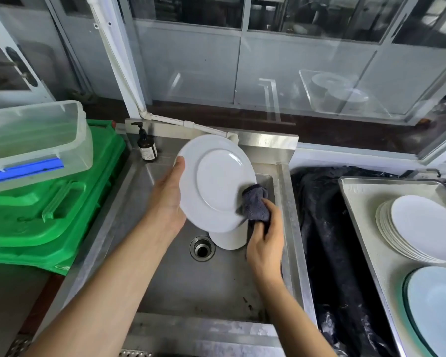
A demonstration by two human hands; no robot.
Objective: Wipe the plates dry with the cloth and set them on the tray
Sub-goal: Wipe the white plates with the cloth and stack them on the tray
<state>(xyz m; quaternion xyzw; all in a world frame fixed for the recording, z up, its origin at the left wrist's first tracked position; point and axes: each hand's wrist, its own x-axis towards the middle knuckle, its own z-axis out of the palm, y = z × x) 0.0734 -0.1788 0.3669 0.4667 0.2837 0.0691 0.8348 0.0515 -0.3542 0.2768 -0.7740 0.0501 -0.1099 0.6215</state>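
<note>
Rigid, breakable, probably slick plate [216, 181]: left hand [168, 197] grips its rim; right hand [264, 243] fingers pinch the soft cloth [255, 204] against it.

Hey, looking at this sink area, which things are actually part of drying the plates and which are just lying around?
Part of the job:
plate gripped by the left hand
cloth gripped by the right hand
plates in the sink
tray with the stack

Just lying about:
soap bottle
green crates
clear tub
black sheet

crates [52, 202] left of sink [289, 202] | tray [358, 202] right | plate stack [417, 228] on tray
</note>
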